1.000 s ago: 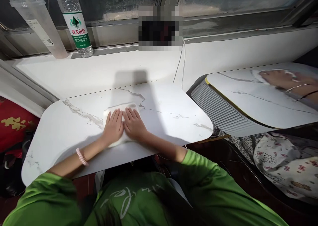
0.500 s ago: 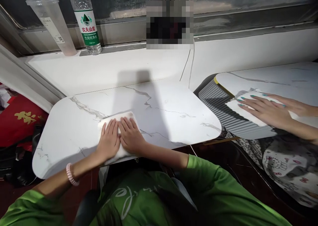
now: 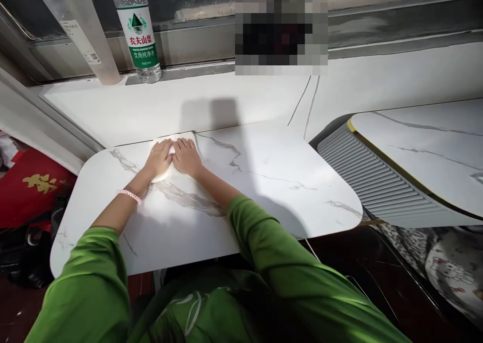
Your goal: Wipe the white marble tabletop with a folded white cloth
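Observation:
My left hand [image 3: 159, 159] lies flat on a folded white cloth [image 3: 171, 171] near the far edge of the white marble-patterned table [image 3: 279, 197]. Beside it, my right hand [image 3: 187, 157] presses on the same cloth, fingers extended and slightly spread. The thumbs of both hands meet or nearly meet. The cloth is pressed to the tabletop under both palms, so most of it is hidden. A pink coiled band [image 3: 129, 195] circles my left wrist.
On the window ledge stand a plastic water bottle [image 3: 140, 44] and a tall translucent cup [image 3: 85, 36]. A second marble-patterned table [image 3: 426, 137] with a ribbed grey side is at the right. A red bag [image 3: 35, 184] lies at the left. Thin cables [image 3: 311, 106] hang down the wall.
Both my hands have slid the cloth forward from the near edge to the far edge of the table. The other person's hands and white cloth have left the table at the right.

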{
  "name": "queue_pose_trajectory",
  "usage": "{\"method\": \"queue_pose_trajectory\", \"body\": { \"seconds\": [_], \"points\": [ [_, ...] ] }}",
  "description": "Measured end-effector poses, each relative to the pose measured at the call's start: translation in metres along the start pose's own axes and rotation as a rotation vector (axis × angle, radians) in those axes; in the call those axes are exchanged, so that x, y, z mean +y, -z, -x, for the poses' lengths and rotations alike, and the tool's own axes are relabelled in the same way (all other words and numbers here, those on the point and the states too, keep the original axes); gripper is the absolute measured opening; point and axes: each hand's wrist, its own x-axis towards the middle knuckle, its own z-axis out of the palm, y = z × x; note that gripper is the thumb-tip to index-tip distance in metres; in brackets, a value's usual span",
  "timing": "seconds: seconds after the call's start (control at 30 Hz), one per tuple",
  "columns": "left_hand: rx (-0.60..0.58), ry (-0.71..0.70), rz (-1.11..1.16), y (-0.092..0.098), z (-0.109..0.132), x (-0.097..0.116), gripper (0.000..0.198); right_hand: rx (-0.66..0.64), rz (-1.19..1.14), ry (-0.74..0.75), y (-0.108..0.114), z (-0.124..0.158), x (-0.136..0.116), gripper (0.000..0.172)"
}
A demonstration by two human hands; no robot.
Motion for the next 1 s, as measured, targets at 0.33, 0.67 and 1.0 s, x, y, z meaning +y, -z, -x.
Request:
{"method": "queue_pose_trajectory", "body": {
  "seconds": [0.33, 0.67, 1.0],
  "points": [
    [-0.017, 0.037, -0.014, -0.002, 0.001, -0.001, 0.053, 0.019, -0.018, 0.006, -0.002, 0.0, 0.002, 0.047],
    [-0.036, -0.104, -0.054, 0.01, 0.117, 0.049, 0.054, -0.013, -0.001, 0.029, 0.023, 0.113, -0.056, 0.054],
    [0.022, -0.06, -0.093, 0.027, 0.237, 0.08, 0.057, -0.069, -0.065, 0.204, 0.042, 0.188, -0.119, 0.057]
  ]
}}
